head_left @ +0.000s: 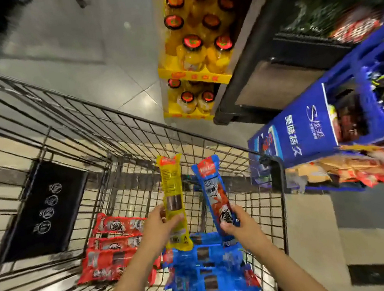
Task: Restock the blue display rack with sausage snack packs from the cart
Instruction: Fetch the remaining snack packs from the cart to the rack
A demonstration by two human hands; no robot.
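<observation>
- We are partway, by our reading: red packs [112, 249] and blue packs [211, 268] lie in the cart [117, 140], while the blue rack [305, 129] at right already shows stock
- Our left hand [158, 224] pinches a long yellow pack [173, 203], fingers wrapped round it
- Our right hand [238, 224] grips a glossy blue pack [216, 195], both upright above the cart

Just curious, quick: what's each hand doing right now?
Left hand: closed on a long yellow plastic sausage pack.
Right hand: closed on a long blue plastic sausage pack.

Left hand [158, 224] lifts yellow pack [174, 203], right hand [238, 224] blue pack [216, 195].
</observation>
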